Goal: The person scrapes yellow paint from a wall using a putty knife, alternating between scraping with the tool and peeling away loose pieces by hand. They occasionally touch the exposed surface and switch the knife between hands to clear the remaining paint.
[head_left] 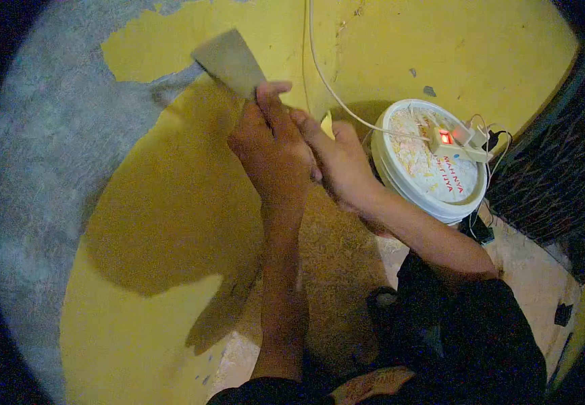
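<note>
A scraper with a wide, flat metal blade points up and left against the wall, near the edge of the yellow paint. My left hand is closed around its handle, with one finger stretched toward the blade. Pressed against it from the right, my right hand is also closed, apparently on the rear of the handle. The handle itself is hidden by my fingers. Yellow paint ends in a ragged edge beside the bare grey surface.
A white lidded bucket stands at the right, with a power strip showing a red light on its lid. A white cable hangs down the wall to it. Dark bristly material lies beyond the bucket. Shadows cover much of the wall.
</note>
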### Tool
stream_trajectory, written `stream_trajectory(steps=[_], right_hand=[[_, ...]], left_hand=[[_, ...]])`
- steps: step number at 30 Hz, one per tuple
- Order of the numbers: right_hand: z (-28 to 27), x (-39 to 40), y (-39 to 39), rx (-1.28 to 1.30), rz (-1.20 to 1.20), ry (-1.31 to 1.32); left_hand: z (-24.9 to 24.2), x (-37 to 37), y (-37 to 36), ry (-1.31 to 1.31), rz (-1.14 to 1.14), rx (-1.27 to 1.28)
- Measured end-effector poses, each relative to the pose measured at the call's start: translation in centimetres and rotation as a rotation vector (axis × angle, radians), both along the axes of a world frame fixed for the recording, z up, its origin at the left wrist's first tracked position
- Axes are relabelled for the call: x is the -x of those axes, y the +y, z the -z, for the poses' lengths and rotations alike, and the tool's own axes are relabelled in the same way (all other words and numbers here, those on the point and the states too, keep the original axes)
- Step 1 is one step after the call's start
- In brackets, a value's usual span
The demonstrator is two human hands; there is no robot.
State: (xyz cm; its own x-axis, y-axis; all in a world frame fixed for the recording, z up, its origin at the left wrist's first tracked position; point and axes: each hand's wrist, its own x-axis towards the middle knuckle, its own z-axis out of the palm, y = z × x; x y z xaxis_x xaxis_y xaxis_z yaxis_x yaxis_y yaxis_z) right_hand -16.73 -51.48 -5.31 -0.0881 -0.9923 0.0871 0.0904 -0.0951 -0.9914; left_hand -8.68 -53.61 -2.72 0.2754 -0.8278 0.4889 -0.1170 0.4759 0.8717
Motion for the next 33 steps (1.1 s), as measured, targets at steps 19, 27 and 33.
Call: stream_trajectory(steps=[19, 27, 33], right_hand=[[-0.6, 2.3, 0.6, 0.020, -0.007, 0.002], [-0.4, 2.8, 0.5, -0.043, 0.066, 0.034], [-0.7, 3.0, 0.4, -0.052, 0.042, 0.038]], left_hand=[[-0.4, 1.6, 0.7, -0.009, -0.002, 0.039], [0.1, 2.3, 0.2, 0.020, 0.019, -0.015], [0.5, 2.4, -0.4, -0.005, -0.007, -0.003]])
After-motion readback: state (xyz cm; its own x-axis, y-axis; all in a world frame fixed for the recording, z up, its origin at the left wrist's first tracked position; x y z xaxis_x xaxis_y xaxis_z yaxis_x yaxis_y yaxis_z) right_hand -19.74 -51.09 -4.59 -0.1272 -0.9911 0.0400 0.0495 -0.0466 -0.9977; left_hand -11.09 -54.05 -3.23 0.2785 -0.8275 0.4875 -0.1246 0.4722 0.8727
